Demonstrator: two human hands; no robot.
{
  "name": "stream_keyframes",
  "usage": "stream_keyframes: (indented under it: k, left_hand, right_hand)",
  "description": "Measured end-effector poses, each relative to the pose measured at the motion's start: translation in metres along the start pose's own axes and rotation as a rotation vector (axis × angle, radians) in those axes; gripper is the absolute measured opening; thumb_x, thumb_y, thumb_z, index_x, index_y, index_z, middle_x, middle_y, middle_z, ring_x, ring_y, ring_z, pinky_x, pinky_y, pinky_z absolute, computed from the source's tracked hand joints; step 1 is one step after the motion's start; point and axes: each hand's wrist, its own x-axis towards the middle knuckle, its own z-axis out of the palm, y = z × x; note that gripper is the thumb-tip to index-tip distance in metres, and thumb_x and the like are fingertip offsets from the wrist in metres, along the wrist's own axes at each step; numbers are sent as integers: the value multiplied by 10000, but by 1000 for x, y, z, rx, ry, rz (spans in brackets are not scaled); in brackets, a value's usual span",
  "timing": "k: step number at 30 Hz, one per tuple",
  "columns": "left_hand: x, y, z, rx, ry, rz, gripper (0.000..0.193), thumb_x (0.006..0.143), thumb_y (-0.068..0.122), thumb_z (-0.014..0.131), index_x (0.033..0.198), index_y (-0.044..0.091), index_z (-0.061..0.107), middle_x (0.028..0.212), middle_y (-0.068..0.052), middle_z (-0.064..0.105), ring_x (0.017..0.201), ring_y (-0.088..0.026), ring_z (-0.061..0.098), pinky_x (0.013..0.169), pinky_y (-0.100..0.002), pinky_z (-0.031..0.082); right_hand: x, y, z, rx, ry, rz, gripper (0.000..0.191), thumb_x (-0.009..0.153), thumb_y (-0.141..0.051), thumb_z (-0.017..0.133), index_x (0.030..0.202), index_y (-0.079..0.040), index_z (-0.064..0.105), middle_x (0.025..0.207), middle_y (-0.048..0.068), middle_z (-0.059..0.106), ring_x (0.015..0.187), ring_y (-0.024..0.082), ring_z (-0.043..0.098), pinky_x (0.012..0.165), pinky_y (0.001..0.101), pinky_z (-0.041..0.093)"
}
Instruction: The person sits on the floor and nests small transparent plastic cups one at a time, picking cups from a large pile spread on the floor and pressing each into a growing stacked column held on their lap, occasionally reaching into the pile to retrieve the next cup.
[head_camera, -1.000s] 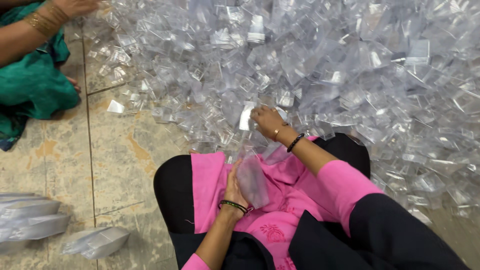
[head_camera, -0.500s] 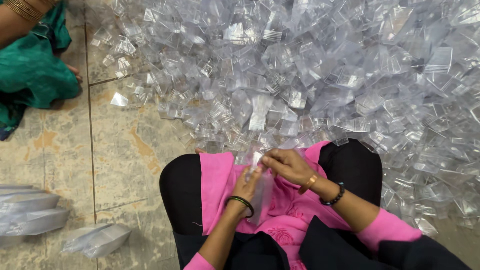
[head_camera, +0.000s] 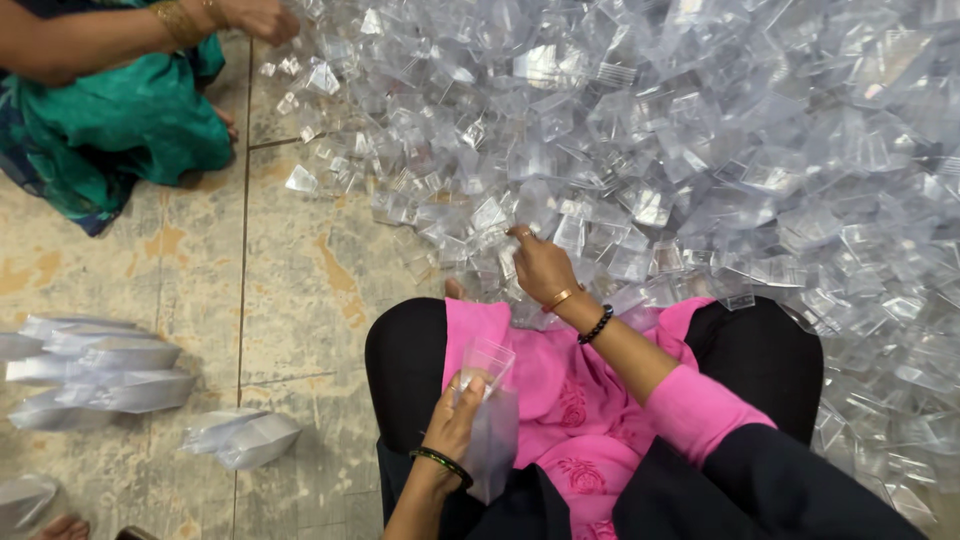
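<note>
Clear plastic pieces spread in a heap (head_camera: 700, 150) across the tiled floor (head_camera: 290, 270) in front of you as you sit cross-legged in a pink tunic (head_camera: 560, 400). Your left hand (head_camera: 462, 408) is closed around a stack of clear pieces (head_camera: 490, 420), held upright over your lap, its top edge rising just above your fingers. Your right hand (head_camera: 540, 265) reaches forward to the near edge of the heap, fingers curled down onto the pieces there; whether it grips one cannot be told. The stack sits well back from the heap, close to your body, with the right hand between the two. At upper left, another person in green cloth (head_camera: 110, 130) reaches a hand (head_camera: 262, 18) into the far side of the heap. Filled clear bundles (head_camera: 100, 360) lie on the floor to your left.
</note>
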Motion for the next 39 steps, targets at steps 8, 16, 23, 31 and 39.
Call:
stream_keyframes:
  k: [8,16,23,31,39]
  left_hand:
    - [10,-17,7,-55,-78,3,391,993,431,629,1168,81,631,960,-18,622,857,-112,570,752,-281,491]
    - [7,-20,6,-5,-42,-46,444,946,481,620,1193,112,639,1028,-8,645,947,-107,592,835,-277,504]
    - [15,-16,14,-35,-61,-29,490,931,498,629,1233,112,613,1087,-10,635,1004,-118,582,892,-291,491]
    - [27,-21,17,14,7,-39,524,913,500,643,1260,109,613,1078,-11,642,997,-119,582,888,-284,479]
    - [65,-2,43,315,-249,53,540,911,442,706,1282,58,626,1063,-12,685,963,-103,616,844,-258,505]
  right_hand:
    - [33,-38,22,-144,-230,-908,220,894,-147,614,1083,-77,701,1044,130,709,964,327,667,832,452,532]
    - [39,-13,-17,-313,-608,-754,322,842,-370,780,944,-70,724,964,91,693,981,312,637,882,435,511]
    - [29,-6,4,-303,-485,-778,234,684,-196,773,900,-110,754,978,82,707,967,341,677,803,471,541]
    - [12,34,-37,235,-246,-209,283,880,-276,800,1034,-62,696,964,57,740,880,221,737,761,359,597]
    - [-55,48,-137,250,-534,-148,428,713,-360,898,882,-35,675,721,40,660,663,172,639,595,320,510]
